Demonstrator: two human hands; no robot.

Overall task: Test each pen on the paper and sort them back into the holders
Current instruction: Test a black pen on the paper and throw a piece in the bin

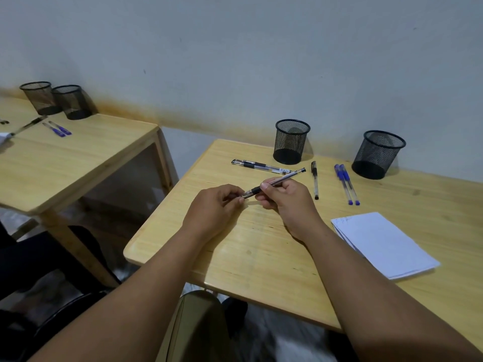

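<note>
Both hands meet over the middle of the near desk (261,257). The right hand (285,202) grips a black pen (281,180) around its barrel, fingers curled, with the capped end pointing up and away toward the holders. The left hand (217,205) pinches the pen's lower end, by the black grip, between thumb and fingertips; whether it has the tip or a cap there is too small to tell.

Behind the hands, 2 black pens (257,165) lie side by side, nearly touching; 1 carries a small white label near its end, with print too fine to read. A single black pen (315,180) lies just right of the held one, pointing toward the person. Further right, 2 blue pens (346,184) lie parallel and touching.

2 black mesh holders stand at the back edge: the left holder (291,142) behind the black pens, the right holder (377,154) beside the blue pair. No pens show inside either.

A stack of white paper (384,244) rests on the desk right of the right forearm, with faint scribbles at its far corner, unreadable.

A second desk (78,158) at the left holds 2 more mesh holders (56,100) and some pens (56,129).
</note>
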